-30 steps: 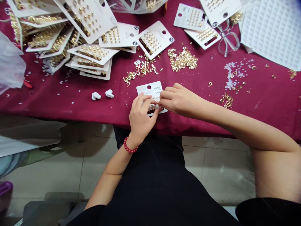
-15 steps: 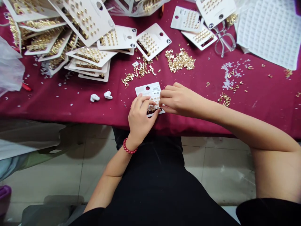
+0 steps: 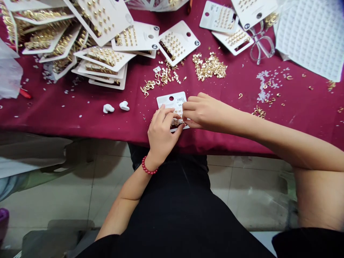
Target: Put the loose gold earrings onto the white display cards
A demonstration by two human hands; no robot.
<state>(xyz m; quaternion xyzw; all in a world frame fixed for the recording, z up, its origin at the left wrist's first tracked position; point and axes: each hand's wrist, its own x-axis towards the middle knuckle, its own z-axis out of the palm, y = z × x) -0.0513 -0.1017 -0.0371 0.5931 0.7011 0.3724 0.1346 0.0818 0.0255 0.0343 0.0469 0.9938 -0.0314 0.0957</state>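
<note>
A white earring card with a price label and small gold pieces lies near the table's front edge. My left hand, a red bead bracelet at its wrist, rests on the card's left and lower part, fingers apart and curved. From the right, my right hand reaches over the card with its fingers pinched together at the card's right side; whatever is between the fingertips is too small to make out. Behind the card lie gold hooks and a pile of small gold pieces.
Stacked earring cards fill the back left of the maroon tablecloth. Two white earbuds lie left of my hands. Clear glasses, a white patterned sheet and scattered bits are at the right.
The camera view has shifted slightly. My right hand covers a little more of the price label; both hands otherwise keep nearly the same places on the card.
</note>
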